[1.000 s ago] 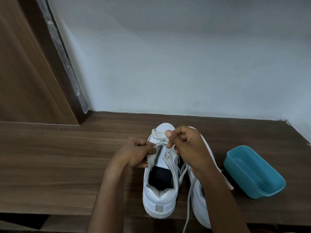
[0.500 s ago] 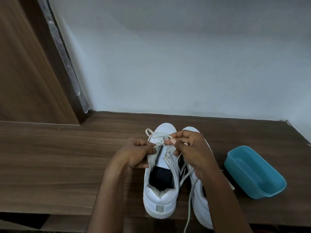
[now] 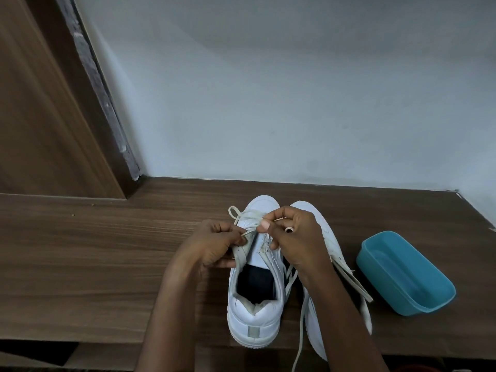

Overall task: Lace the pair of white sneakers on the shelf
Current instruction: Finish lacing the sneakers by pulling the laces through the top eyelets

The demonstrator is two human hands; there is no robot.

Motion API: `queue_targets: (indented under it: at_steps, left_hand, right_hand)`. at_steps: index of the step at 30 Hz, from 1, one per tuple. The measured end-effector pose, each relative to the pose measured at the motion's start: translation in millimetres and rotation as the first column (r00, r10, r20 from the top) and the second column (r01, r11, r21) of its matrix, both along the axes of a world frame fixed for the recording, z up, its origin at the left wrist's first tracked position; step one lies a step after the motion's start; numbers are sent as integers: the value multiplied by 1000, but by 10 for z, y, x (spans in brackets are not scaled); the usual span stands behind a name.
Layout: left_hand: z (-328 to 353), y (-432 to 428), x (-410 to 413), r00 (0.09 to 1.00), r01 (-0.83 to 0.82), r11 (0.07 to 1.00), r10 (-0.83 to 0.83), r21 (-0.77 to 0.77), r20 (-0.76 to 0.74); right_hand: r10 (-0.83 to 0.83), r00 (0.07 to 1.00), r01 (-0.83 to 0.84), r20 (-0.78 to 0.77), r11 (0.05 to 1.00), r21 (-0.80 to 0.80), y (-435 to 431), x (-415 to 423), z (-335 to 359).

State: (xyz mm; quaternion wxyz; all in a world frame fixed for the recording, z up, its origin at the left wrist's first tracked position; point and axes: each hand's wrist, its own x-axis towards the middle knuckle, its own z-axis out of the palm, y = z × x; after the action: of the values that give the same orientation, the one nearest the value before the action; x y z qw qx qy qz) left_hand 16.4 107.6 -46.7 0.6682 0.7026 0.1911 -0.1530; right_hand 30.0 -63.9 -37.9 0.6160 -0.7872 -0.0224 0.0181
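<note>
Backdrop: pale blue-grey painted wall (image 3: 268, 103) rises behind the shelf, and a brown wood-grain panel (image 3: 40, 130) with a rough grey edge strip stands at the left.
Shelf: dark brown wood-grain shelf (image 3: 94, 264) runs across the whole view, with its front edge low in the picture.
Left sneaker: white low-top sneaker (image 3: 253, 320) stands upright at the shelf's front edge, toe toward the wall and heel toward the person. Its dark insole shows through the open collar, and the tongue lies bare below the toe-end rows.
Right sneaker: second white low-top sneaker (image 3: 332, 245) stands just beside the first on its right, pointing the same way and partly hidden under the right forearm.
Lace: cream flat shoelace (image 3: 251, 214) crosses the toe-end eyelets of the left sneaker, with a small loop poking out to the left. One loose strand hangs down between the two sneakers and over the shelf's front edge.
Left hand: left hand (image 3: 214, 245) has its fingers curled and pinches the left eyelet flap of the left sneaker. Whether it also holds the lace I cannot tell.
Right hand: right hand (image 3: 298, 237) is close to the left hand over the same sneaker, pinching the lace between thumb and forefinger above the right eyelet row.
Tub: teal rectangular plastic tub (image 3: 410, 275) sits open side up on the shelf, to the right of the sneakers and apart from them. Flat cream strands from the right sneaker trail toward it.
</note>
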Motion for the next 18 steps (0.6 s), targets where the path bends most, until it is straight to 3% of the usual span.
queue_targets:
  at_steps: [6,14,18]
  left_hand:
    - [5,13,-4,1000,6,1000,-6,-26,-7]
    - [-16,29,-7,1000,5,999,-5,-32,6]
    - [-21,36,-12,1000,2,998,-2,-58,-4]
  right_hand:
    - [-12,994,17,107,999,-41,88,16,-87]
    - [-10,998,17,66,995,-102,97,22,-113]
    - [-22,992,36,124,993,-111,108,8,-124]
